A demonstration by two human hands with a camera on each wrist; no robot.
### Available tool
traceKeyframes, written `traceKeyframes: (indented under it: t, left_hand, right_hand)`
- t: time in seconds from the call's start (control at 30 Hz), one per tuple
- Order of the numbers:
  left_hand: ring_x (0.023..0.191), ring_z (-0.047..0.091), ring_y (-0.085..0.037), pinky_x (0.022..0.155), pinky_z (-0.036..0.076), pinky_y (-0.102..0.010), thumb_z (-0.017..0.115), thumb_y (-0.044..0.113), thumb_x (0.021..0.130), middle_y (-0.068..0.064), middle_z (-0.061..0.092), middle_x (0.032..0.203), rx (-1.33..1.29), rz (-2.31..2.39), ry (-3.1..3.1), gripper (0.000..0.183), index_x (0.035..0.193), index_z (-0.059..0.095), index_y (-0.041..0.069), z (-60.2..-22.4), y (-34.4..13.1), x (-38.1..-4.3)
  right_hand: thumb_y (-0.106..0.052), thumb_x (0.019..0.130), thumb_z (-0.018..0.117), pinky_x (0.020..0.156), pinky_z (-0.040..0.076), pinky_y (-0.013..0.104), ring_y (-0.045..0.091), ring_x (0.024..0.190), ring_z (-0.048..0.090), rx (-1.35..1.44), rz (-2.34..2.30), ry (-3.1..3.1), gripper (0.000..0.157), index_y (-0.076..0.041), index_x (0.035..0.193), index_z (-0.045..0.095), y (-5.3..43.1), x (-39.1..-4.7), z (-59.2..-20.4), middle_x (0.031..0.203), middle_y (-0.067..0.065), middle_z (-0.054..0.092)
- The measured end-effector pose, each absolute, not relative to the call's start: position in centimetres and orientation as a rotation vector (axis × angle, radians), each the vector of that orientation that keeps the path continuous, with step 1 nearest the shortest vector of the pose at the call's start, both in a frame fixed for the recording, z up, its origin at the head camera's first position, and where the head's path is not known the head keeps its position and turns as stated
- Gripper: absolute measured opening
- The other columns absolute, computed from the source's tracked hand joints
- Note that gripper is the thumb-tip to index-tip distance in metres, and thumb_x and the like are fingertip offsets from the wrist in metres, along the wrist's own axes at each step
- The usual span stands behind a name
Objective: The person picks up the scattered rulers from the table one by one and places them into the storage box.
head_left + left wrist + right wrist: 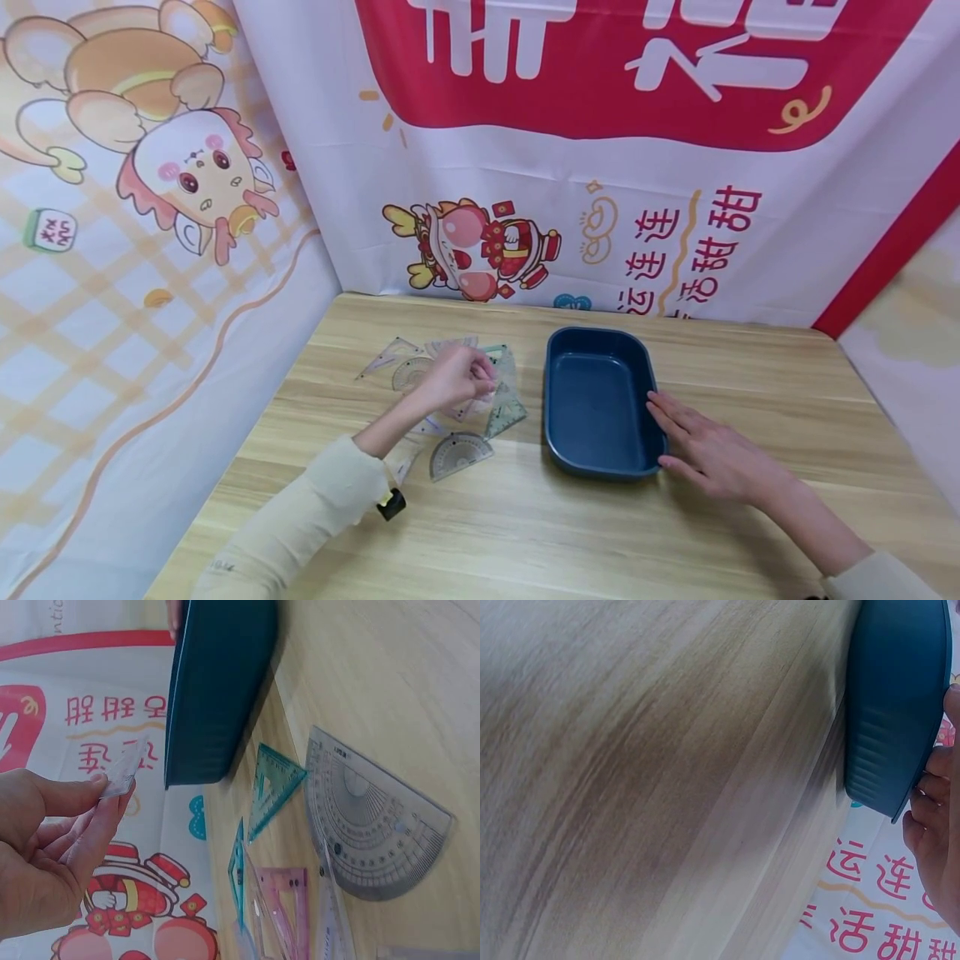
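My left hand (459, 377) pinches a thin clear plastic piece (126, 771) between thumb and fingers; its exact kind I cannot tell. Below that hand, see-through drawing tools are spread on the table. Among them are a grey protractor (375, 817), a green set square (274, 787) and a pink set square (298, 907). A dark blue rectangular box (600, 400), with nothing inside, stands right of them. Along its right rim, my right hand (712, 450) rests with fingers extended; the right wrist view shows these fingers (939, 761) at the rim.
The wood-grain table (540, 533) ends at a printed cloth backdrop (480, 167) behind. Another patterned cloth (247, 350) hangs along the left side. Another clear set square (390, 354) lies at the far left of the spread tools.
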State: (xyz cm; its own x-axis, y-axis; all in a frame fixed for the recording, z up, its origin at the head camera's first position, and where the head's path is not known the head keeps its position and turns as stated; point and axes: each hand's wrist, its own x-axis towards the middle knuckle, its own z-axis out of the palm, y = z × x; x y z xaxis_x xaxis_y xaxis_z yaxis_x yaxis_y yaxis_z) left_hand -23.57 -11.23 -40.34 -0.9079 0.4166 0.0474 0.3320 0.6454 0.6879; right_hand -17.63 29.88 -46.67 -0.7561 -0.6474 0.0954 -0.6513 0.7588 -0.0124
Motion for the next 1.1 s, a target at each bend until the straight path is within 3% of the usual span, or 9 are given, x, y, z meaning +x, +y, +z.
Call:
traceKeyframes:
  t: [0.2, 0.6, 1.1]
  left_hand:
    - [0.066, 0.066, -0.009, 0.063, 0.057, -0.019, 0.076, -0.001, 0.082, -0.006, 0.072, 0.078, 0.656, 1.111, 2.691, 0.009, 0.088, 0.071, 0.002, -40.3, -10.3, -23.7]
    - [0.068, 0.066, -0.008, 0.066, 0.056, -0.019, 0.077, 0.003, 0.083, -0.002, 0.072, 0.080, 0.708, 0.991, 2.676, 0.012, 0.094, 0.072, 0.002, -39.3, -8.0, -24.0]
    - [0.065, 0.063, -0.003, 0.067, 0.053, -0.016, 0.075, 0.003, 0.085, 0.000, 0.070, 0.073, 0.944, 0.835, 2.677, 0.006, 0.082, 0.071, 0.006, -38.4, -4.7, -24.4]
  right_hand:
    - [-0.040, 0.096, 0.063, 0.110, 0.043, 0.050, 0.032, 0.144, 0.041, 1.081, 0.089, -2.863, 0.071, -0.002, 0.152, 0.038, 29.9, -17.7, -46.7, 0.161, 0.015, 0.033]
    - [-0.042, 0.097, 0.061, 0.110, 0.043, 0.050, 0.031, 0.144, 0.040, 1.090, 0.077, -2.866, 0.072, -0.003, 0.152, 0.037, 30.0, -17.8, -46.9, 0.161, 0.015, 0.033]
    - [-0.041, 0.097, 0.062, 0.111, 0.043, 0.050, 0.033, 0.144, 0.040, 1.090, 0.102, -2.875, 0.071, -0.002, 0.151, 0.038, 29.9, -17.7, -46.5, 0.161, 0.016, 0.033]
